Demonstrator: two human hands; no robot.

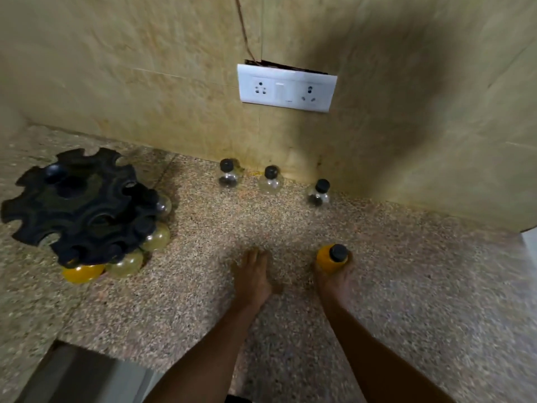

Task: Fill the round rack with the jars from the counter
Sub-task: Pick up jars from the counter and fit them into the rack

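The black round rack (78, 207) stands on the speckled counter at the left, with several jars hanging in its lower slots, among them a yellow jar (82, 273) and pale jars (126, 264). My right hand (334, 279) grips a yellow jar with a black cap (329, 257) at centre right, upright on or just above the counter. My left hand (252, 279) rests flat on the counter with straight fingers and holds nothing. Three clear black-capped jars stand along the wall: one at the left (229, 173), one in the middle (270, 180), one at the right (319, 193).
A tiled wall rises behind the counter with a white socket panel (286, 87). A grey edge (81, 370) shows at the bottom left below the counter (406, 286). A white object (530, 242) sits at the far right.
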